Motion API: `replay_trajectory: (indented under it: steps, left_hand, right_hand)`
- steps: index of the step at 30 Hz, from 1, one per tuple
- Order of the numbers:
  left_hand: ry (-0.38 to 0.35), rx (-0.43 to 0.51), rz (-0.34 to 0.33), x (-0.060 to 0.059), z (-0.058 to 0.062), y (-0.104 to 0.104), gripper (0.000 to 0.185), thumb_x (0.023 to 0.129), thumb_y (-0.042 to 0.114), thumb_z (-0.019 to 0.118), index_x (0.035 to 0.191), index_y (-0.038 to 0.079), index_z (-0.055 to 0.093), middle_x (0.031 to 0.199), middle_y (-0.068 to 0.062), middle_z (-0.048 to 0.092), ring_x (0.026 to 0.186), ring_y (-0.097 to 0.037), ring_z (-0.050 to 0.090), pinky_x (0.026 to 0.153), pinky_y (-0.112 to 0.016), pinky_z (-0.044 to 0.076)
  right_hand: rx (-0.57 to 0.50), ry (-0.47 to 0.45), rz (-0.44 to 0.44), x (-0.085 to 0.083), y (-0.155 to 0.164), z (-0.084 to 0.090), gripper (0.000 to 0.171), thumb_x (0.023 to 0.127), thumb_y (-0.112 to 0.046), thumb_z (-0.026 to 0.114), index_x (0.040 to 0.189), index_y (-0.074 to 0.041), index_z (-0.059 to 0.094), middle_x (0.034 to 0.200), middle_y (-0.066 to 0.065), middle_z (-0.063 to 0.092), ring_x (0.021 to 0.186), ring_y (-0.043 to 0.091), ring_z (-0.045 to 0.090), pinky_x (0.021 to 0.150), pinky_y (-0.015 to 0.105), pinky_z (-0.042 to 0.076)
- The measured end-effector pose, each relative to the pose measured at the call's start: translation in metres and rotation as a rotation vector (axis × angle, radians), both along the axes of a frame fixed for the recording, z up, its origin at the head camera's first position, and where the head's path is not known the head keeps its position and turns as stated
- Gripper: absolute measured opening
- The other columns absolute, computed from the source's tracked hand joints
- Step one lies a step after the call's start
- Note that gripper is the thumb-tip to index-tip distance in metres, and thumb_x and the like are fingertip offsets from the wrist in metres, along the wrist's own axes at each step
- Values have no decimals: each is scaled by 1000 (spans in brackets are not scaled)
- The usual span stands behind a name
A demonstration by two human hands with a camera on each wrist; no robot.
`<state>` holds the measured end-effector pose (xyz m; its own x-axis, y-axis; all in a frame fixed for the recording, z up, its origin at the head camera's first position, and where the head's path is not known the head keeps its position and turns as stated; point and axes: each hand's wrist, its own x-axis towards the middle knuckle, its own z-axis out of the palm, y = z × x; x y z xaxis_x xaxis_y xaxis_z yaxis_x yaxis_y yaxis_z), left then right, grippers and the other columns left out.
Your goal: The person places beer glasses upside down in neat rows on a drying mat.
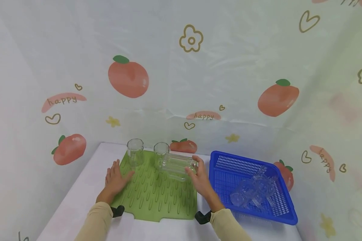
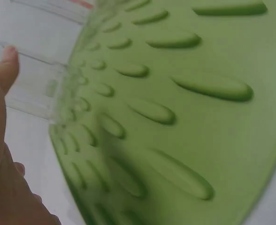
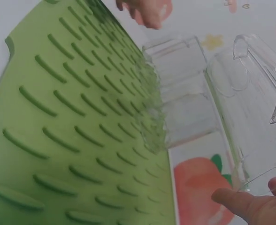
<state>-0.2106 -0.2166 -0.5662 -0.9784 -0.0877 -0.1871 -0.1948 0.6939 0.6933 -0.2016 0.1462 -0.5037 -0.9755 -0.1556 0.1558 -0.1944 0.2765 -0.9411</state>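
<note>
Right hand [image 1: 200,177] fingers wrapped round a clear glass mug [image 1: 177,165], held sideways just above the green mat [image 1: 157,194]; left hand [image 1: 114,180] flat, fingers relaxed, pinning the mat's edge. Probably best to tip it upright gently beside the two mugs standing at the back [image 1: 135,151] [image 1: 161,149]. Several more in one blue basket [image 1: 223,180], can't count those
</note>
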Motion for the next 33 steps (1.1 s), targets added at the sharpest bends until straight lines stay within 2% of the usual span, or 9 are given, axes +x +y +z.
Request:
replay_trajectory:
  steps: [7,12,15,20,23,26,33]
  left_hand:
    - [119,42,4,-2,20,9,96,103,61,42,163,10,-13,170,-25,-14,153,-56,-16,121,-73,-7]
    - [179,77,-7,-2,38,21,88,105,61,36,163,20,-17,171,-15,-19,154,-50,-22,119,-76,-7]
    - [203,84,-25,-3,51,30,87,105,63,35,163,26,-18,172,-10,-20,155,-48,-23,117,-78,-6]
    - [248,92,-60,-1,69,45,85,105,59,38,165,24,-12,173,-10,-14,156,-47,-20,117,-79,-4]
    - [271,102,-84,1,76,55,83,106,55,40,165,21,-8,174,-11,-10,157,-46,-18,120,-76,-2]
    - [294,94,-106,3,79,66,83,106,53,43,166,18,-4,174,-12,-6,157,-47,-15,121,-75,-1]
    - [329,99,-170,6,79,93,84,105,49,50,166,14,4,174,-14,1,158,-49,-7,122,-73,2]
  right_hand:
    - [-33,-7,2,-1,-9,-9,63,106,-22,57,155,-1,23,162,28,23,148,57,31,116,65,37]
    - [-37,-19,19,-1,-12,-12,61,106,-20,56,154,1,24,160,29,24,146,56,33,117,63,38]
    - [-33,-32,39,-1,-14,-13,61,106,-21,55,153,0,23,160,29,23,146,56,34,116,64,38]
    - [-50,-29,59,-1,-18,-18,63,106,-20,56,153,3,22,160,29,23,148,53,31,120,63,33]
    - [-63,-29,60,-1,-20,-22,64,106,-21,56,154,3,22,160,28,23,149,50,30,121,61,32]
    - [-56,-32,66,0,-22,-23,62,106,-23,55,154,1,23,160,28,23,147,51,34,117,61,38]
    - [-49,-45,63,3,-24,-22,59,106,-24,56,153,-4,25,161,26,24,142,53,41,110,60,46]
